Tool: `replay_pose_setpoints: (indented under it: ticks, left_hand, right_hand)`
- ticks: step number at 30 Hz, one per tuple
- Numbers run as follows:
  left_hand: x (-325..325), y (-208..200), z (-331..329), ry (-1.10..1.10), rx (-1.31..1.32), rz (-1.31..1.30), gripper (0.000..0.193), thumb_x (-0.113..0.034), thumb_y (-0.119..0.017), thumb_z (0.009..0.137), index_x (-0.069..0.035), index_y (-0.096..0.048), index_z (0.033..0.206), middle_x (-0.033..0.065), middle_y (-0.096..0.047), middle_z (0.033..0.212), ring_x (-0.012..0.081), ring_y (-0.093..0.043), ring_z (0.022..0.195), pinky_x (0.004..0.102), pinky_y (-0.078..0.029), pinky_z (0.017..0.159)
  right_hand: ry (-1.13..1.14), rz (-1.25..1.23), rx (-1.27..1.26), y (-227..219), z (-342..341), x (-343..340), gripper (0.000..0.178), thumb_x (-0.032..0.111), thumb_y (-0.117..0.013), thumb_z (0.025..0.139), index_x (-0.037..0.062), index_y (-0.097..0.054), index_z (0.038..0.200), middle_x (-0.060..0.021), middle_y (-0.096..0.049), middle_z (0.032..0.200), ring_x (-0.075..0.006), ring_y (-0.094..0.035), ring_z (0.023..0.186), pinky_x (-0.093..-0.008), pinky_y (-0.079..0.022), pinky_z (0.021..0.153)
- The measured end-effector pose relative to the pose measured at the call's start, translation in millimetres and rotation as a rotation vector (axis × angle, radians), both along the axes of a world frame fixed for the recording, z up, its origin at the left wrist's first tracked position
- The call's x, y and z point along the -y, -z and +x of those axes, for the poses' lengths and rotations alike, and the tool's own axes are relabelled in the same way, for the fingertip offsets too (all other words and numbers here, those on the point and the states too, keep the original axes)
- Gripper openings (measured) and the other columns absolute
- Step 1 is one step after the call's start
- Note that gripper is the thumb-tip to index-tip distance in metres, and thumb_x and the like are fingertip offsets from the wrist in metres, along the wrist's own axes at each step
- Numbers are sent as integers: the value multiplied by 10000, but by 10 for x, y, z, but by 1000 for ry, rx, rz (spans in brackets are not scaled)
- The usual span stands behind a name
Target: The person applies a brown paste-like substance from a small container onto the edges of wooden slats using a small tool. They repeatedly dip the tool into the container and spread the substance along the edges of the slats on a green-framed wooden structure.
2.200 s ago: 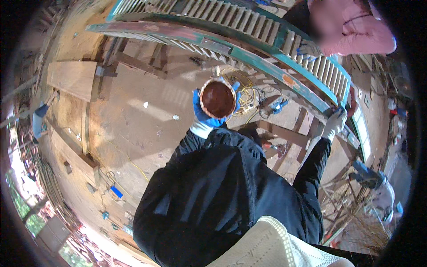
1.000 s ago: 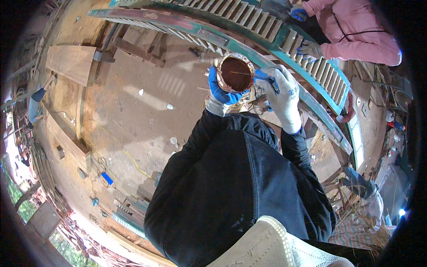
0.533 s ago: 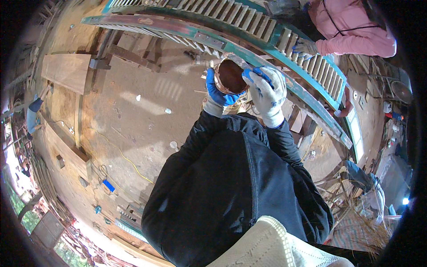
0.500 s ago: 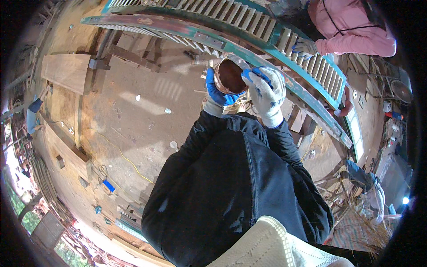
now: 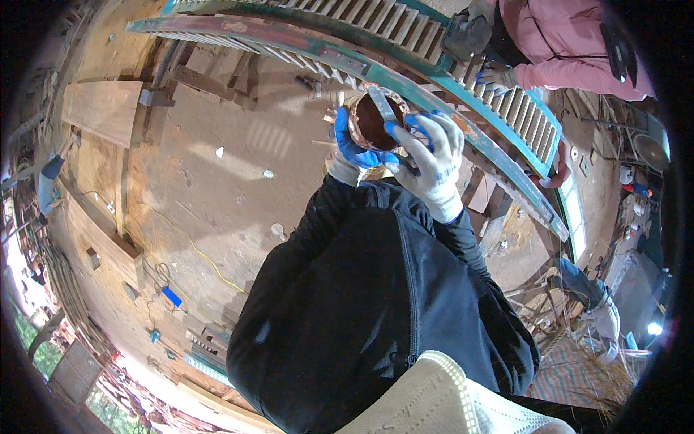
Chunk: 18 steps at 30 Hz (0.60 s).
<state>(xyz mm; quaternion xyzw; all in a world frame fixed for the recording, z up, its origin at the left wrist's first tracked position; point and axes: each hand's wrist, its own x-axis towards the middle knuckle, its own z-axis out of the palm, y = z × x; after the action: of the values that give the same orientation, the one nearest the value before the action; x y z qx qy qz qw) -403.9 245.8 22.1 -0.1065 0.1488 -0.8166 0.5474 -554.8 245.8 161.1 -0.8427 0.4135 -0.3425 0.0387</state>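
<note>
My left hand point(image 5: 351, 150), in a white glove with blue-coated fingers, is wrapped round a round tub point(image 5: 356, 129) with a crusted rim and dark brown contents. In my right hand point(image 5: 438, 158), gloved the same way, is a putty knife point(image 5: 380, 103); its flat metal blade lies across the tub's mouth. The handle is mostly hidden by my fingers. Just beyond both hands runs a green, partly worn louvered shutter frame point(image 5: 390, 78).
A co-worker in a pink top point(image 5: 557, 43) leans over a second louvered shutter point(image 5: 499, 101), one gloved hand on its slats. Wooden boards point(image 5: 108, 116) lie at the left. A yellow cord point(image 5: 195, 246) crosses the dirt floor. Another person's legs point(image 5: 585, 289) show at the right.
My right hand has turned and its fingers have shifted, bringing the putty knife's blade into sight over the tub. The co-worker's other hand, with a dark tool, has come in over the shutter.
</note>
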Motion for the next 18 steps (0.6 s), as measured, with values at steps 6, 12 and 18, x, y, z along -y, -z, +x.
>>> replay_pose_setpoints:
  ticks: [6,12,18]
  left_hand:
    - [0,1,-17,28,46,159,1001,-796,-531,764,-171,-335,1520,206,-351,1530,409,-412,1334,559,-344,1131]
    - [51,276,-35,-75,302,92,966,-760,-573,762,-185,-366,1510,201,-378,1517,408,-414,1339,557,-340,1132]
    - [124,176,63,-37,1,108,904,-758,-518,828,-155,-393,1490,181,-419,1496,393,-444,1324,559,-360,1119]
  right_hand:
    - [50,-55,-171,-19,149,-192,465,376,-861,602,257,-734,1034,-29,-513,1261,-289,-433,1220,-459,-329,1047]
    - [125,-12,-268,9,272,-174,366,324,-846,636,232,-719,966,-6,-518,1253,-277,-441,1218,-451,-322,1039]
    - [130,-32,-260,90,342,-124,254,240,-804,650,196,-695,874,17,-538,1180,-250,-465,1194,-470,-346,1024]
